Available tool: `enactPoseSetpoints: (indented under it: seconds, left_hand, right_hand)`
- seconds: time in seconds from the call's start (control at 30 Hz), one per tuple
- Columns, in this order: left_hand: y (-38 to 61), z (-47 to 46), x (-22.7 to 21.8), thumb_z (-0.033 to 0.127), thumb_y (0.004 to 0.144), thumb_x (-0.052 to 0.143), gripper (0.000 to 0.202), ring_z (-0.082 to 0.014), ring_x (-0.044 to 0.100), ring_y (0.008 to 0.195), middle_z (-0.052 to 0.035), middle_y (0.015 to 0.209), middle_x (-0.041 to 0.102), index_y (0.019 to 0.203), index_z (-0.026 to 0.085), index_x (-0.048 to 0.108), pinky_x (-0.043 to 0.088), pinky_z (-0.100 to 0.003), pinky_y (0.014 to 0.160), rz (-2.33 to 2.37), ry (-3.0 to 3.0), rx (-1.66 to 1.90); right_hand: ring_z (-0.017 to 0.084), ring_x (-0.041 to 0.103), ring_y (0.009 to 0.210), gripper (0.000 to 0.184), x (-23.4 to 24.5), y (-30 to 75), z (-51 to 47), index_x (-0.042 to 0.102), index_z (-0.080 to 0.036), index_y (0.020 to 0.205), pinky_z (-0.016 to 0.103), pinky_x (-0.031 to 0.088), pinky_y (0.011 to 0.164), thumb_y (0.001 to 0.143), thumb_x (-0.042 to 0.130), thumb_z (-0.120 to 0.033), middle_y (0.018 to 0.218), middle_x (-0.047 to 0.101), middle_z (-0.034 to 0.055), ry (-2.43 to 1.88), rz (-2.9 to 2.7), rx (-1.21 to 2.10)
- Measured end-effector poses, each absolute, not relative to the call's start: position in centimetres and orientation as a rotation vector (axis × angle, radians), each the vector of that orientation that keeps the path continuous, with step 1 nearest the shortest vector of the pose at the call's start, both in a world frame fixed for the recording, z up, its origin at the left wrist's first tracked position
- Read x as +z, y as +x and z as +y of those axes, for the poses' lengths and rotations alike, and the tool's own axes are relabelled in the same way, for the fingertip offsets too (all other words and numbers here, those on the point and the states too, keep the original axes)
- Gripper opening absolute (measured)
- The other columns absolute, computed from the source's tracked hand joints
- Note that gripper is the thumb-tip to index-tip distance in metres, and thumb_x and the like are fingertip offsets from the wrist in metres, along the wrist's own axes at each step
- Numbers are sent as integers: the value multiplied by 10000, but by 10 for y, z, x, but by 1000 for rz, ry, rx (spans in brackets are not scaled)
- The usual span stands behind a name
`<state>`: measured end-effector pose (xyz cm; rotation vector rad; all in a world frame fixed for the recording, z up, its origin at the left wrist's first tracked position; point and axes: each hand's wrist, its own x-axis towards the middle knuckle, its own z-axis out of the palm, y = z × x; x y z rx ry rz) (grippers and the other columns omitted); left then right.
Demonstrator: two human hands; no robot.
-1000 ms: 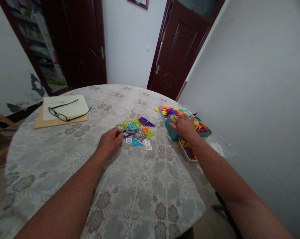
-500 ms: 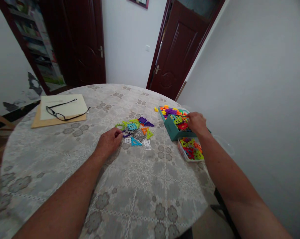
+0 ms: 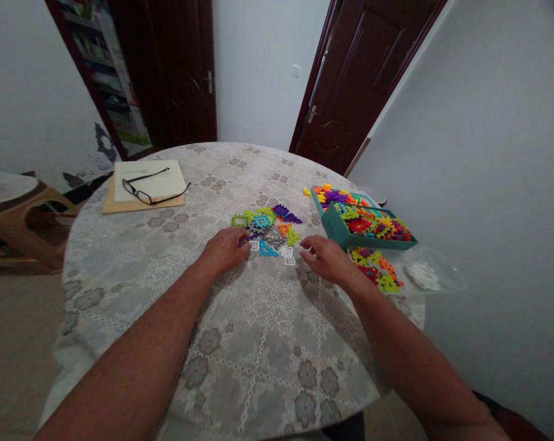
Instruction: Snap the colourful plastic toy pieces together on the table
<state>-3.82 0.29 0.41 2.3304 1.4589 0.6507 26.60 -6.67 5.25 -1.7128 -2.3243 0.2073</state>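
A loose pile of flat plastic building pieces lies mid-table: a turquoise square piece (image 3: 261, 222), a dark purple piece (image 3: 280, 211), a blue triangle piece (image 3: 268, 248), orange, lime and grey ones. White window-like lattice pieces (image 3: 288, 252) lie at its near edge. My left hand (image 3: 227, 250) rests at the pile's left side, fingers curled together beside a small purple piece; what they hold, if anything, is hidden. On the right, my right hand (image 3: 325, 257) hovers by the white pieces, thumb and fingers apart, with nothing visible between them.
Right of the pile stand a green box (image 3: 336, 228) heaped with colourful pieces, a clear tub (image 3: 379, 269) of more pieces, and a clear lid (image 3: 447, 272) holding white bits. Eyeglasses (image 3: 143, 196) lie on papers (image 3: 121, 174) at the left. A wall flanks the table's right side.
My right hand has left the green box and come left to the pile's right side. My left hand stays at the pile's left. The camera view has shifted.
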Motion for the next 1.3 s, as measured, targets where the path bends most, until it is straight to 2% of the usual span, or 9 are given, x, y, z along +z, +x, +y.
enactPoseSetpoints:
  seconds: [0.13, 0.23, 0.33, 0.57, 0.83, 1.0, 1.13, 1.3]
  left_hand:
    - [-35, 1, -1, 400, 895, 675, 327, -331, 637, 1161, -140, 1200, 723, 1174, 245, 748, 470, -425, 1030, 1444, 2436, 566]
    - [-31, -1, -2, 452, 889, 708, 383, -335, 616, 1170, -135, 1200, 701, 1213, 251, 739, 453, -435, 1059, 1431, 2476, 563]
    - [-28, -2, -4, 447, 887, 726, 426, -342, 601, 1163, -144, 1194, 682, 1251, 226, 726, 449, -444, 1056, 1432, 2509, 565]
    - [-26, 0, -5, 424, 935, 686, 394, -324, 596, 1133, -131, 1173, 662, 1278, 231, 709, 462, -419, 1009, 1509, 2544, 454]
    - [-29, 1, -5, 374, 917, 687, 273, -318, 597, 1104, -130, 1142, 664, 1142, 225, 729, 459, -432, 996, 1421, 2532, 499]
    - [-29, 1, 1, 340, 836, 734, 190, -310, 615, 1075, -111, 1091, 692, 996, 240, 713, 463, -431, 982, 1398, 2396, 550]
    - [-29, -1, 5, 314, 799, 748, 202, -300, 645, 1012, -98, 1053, 719, 982, 250, 692, 471, -401, 908, 1403, 2328, 548]
    - [-28, -4, 1, 286, 849, 658, 275, -268, 680, 927, -72, 1039, 754, 1123, 283, 679, 473, -359, 806, 1285, 2301, 551]
  right_hand:
    - [250, 687, 975, 263, 36, 244, -60, 730, -210, 1053, 316, 476, 815, 959, 683, -452, 1082, 750, 107, -1909, -2385, 260]
    - [246, 680, 955, 222, 28, 237, -59, 705, -213, 985, 312, 452, 780, 935, 705, -429, 1043, 737, 101, -1981, -2347, 270]
    - [234, 667, 971, 188, 18, 234, -60, 676, -210, 980, 311, 446, 807, 942, 688, -394, 1038, 723, 89, -1947, -2284, 291]
    - [226, 647, 1029, 296, 4, 235, -63, 648, -209, 1133, 317, 464, 899, 950, 674, -440, 1148, 681, 93, -1880, -2192, 271]
    - [285, 634, 1180, 467, 4, 223, -60, 599, -197, 1371, 374, 488, 992, 998, 608, -478, 1326, 626, 147, -1897, -2167, 166]
    - [298, 638, 1204, 499, 7, 220, -54, 602, -218, 1408, 382, 491, 995, 1001, 607, -507, 1357, 616, 150, -1930, -2168, 186]
    - [265, 648, 1151, 394, 8, 224, -48, 646, -232, 1297, 351, 485, 969, 981, 643, -469, 1291, 633, 121, -1896, -2173, 243]
    - [222, 639, 1073, 264, 3, 230, -44, 662, -211, 1113, 314, 469, 923, 946, 699, -412, 1157, 677, 84, -1819, -2182, 320]
